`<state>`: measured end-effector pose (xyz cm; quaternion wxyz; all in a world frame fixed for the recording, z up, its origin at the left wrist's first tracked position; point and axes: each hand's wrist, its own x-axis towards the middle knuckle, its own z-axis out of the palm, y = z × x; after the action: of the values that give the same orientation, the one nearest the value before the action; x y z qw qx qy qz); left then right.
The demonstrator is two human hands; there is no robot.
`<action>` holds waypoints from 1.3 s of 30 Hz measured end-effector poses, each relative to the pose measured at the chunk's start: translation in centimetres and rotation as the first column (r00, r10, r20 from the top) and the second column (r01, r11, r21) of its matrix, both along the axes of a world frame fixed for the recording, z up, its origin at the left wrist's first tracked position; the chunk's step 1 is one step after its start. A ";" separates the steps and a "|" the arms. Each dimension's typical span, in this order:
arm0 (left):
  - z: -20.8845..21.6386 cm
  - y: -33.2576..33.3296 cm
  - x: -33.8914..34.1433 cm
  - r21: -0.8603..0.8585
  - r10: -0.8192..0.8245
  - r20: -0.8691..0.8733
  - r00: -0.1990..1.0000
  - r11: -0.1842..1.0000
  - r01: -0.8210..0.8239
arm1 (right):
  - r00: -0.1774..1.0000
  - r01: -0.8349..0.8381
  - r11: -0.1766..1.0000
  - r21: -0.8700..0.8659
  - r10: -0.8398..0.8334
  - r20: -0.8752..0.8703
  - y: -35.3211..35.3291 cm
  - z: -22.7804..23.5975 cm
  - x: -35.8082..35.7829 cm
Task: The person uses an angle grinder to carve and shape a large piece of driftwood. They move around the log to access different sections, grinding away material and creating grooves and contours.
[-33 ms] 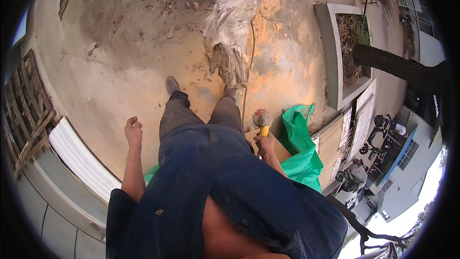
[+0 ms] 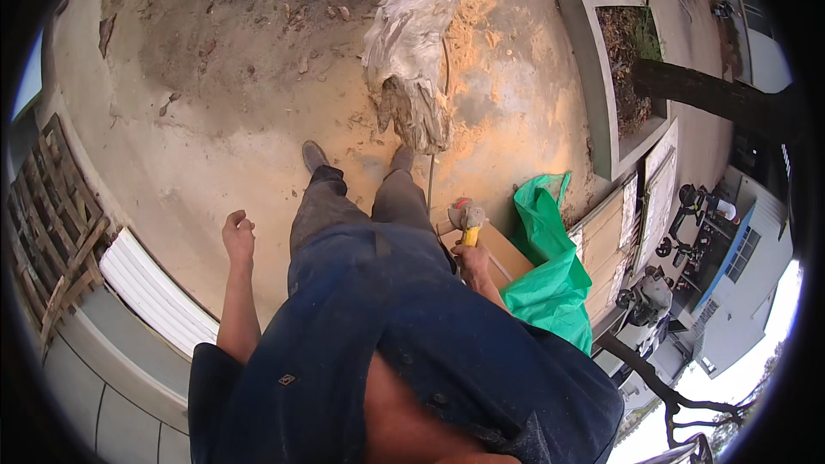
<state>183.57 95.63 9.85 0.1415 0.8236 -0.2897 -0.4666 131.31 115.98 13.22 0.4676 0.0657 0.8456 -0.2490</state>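
Observation:
My right hand (image 2: 473,263) is wrapped round the yellow body of an angle grinder (image 2: 468,223), held low beside my right thigh. Its grey metal head and a red part face away from me. My left hand (image 2: 240,239) hangs empty at my left side, fingers loosely bent and apart from the thumb. Ahead of my shoes lies a weathered grey log (image 2: 411,43), its near end jagged and hollowed. A dark cord (image 2: 430,179) runs along the ground between the log and my right leg.
Orange sawdust (image 2: 477,60) covers ground beside the log. Right of me are a green plastic sheet (image 2: 554,279), a brown board (image 2: 494,251) and a concrete planter (image 2: 593,86) with a tree trunk (image 2: 705,94). On the left stand a wooden pallet (image 2: 51,215) and white corrugated panel (image 2: 155,292).
The view has shifted slightly; the log sits a little higher and the green sheet farther right. More of my right shoe shows. The grinder stays in my right hand; my left hand stays empty.

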 end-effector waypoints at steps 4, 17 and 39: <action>0.5 -5.2 1.4 -0.005 -0.111 -0.013 0.994 0.994 0.111 | 0.990 -0.128 0.979 0.156 0.135 -0.035 -1.2 2.9 7.3; 4.4 -22.7 -8.7 -0.188 -0.808 -0.128 0.576 0.590 0.785 | 0.886 0.450 0.888 -0.096 -0.457 -0.076 -2.6 -5.1 20.2; -10.2 -21.4 -10.6 -0.261 -0.747 -0.540 -0.388 -0.290 0.921 | 0.682 0.617 0.612 -0.495 -0.730 -0.052 -25.2 -14.9 36.5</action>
<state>172.99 74.23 -0.39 -0.3447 0.1034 -0.6888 -0.6294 167.77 90.77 -1.70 0.2303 0.2425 0.7293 -0.5969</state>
